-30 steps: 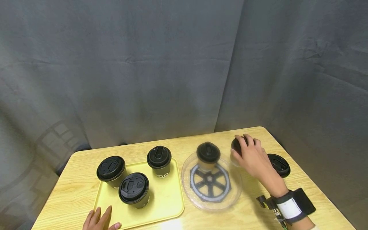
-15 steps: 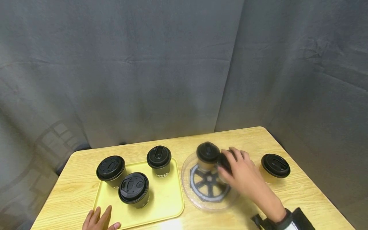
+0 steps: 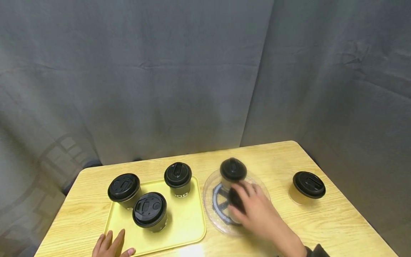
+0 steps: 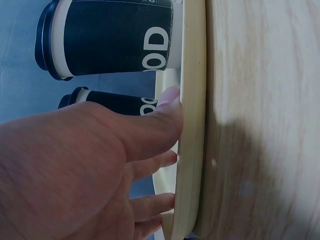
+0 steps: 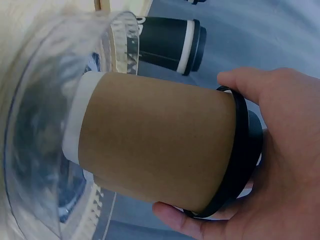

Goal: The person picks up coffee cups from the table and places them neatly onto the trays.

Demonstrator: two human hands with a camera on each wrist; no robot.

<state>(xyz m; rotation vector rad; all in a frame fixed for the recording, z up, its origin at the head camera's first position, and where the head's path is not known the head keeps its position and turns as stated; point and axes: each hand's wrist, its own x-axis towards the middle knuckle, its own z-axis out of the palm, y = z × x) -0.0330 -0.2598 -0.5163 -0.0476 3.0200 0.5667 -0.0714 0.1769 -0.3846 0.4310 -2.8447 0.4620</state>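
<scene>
My right hand [image 3: 257,212] grips a brown coffee cup [image 5: 160,142] by its black lid, thumb and fingers around the lid's rim. That cup is upright over a clear round dish [image 3: 207,210], its white base within the dish's wall in the right wrist view. Another brown, black-lidded cup [image 3: 233,169] stands at the back of the dish, partly behind the held one. My left hand [image 3: 110,246] rests at the near left corner of a yellow tray [image 3: 184,228], fingers relaxed. In the left wrist view, the thumb [image 4: 167,107] lies along the tray's edge.
On the yellow tray stand three dark coffee cups, one at the back left [image 3: 124,187], one in front [image 3: 149,210] and one at the back right [image 3: 177,176]. A brown cup [image 3: 309,185] stands near the table's right side. Grey curtains [image 3: 179,89] hang behind the table.
My right hand has carried the held cup leftward and nearer, from beyond the dish's right side to over its middle. The left hand and the tray's cups stay put.
</scene>
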